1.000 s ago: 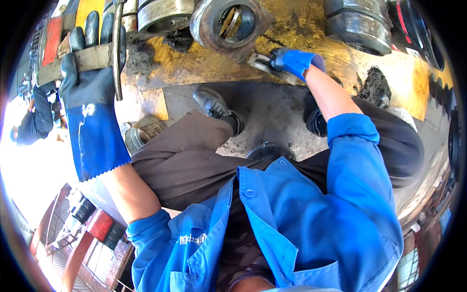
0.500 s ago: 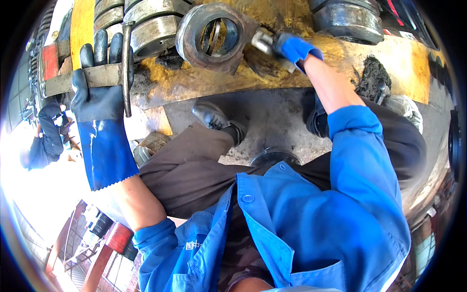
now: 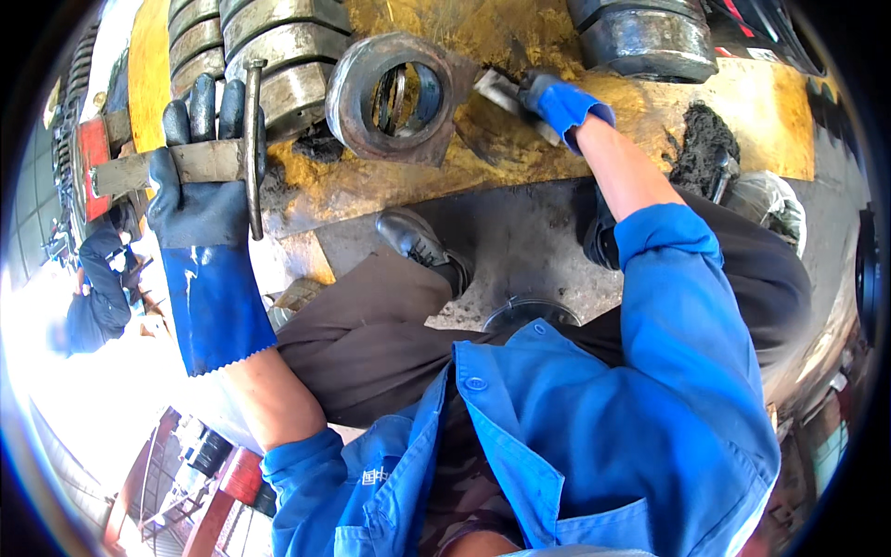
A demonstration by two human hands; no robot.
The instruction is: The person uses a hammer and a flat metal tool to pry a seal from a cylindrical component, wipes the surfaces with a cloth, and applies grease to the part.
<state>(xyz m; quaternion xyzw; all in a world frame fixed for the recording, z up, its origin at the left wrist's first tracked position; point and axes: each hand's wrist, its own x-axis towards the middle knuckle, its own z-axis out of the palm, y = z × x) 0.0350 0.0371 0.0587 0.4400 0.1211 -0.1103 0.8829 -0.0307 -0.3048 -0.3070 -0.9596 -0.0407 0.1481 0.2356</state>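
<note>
My left hand (image 3: pixel 206 200), in a blue glove with a dark coated palm, supports a flat grey metal bar (image 3: pixel 200 162) across the palm. Its thumb lies at the bar and the fingers reach past it. A long headed metal pin (image 3: pixel 251 148) stands crosswise at the bar's right end. With my right hand (image 3: pixel 564 104), also blue-gloved, I grip a flat grey metal tool (image 3: pixel 502 93); its exact kind is unclear. That tool is just right of a thick, worn steel ring (image 3: pixel 351 93), which rests on the yellow, grease-stained work surface (image 3: pixel 306 181).
Stacked metal rings (image 3: pixel 288 65) stand at the far left, with a dark ring stack (image 3: pixel 650 46) at the far right. Black greasy matter (image 3: pixel 705 144) and a clear plastic bag (image 3: pixel 775 204) lie at right. A person (image 3: pixel 97 283) is at the left, beyond a red part (image 3: pixel 94 148).
My left hand, with the bar, has come slightly nearer and to the right. The tool in my right hand has shifted a little beside the ring. The whole view has also shifted slightly.
</note>
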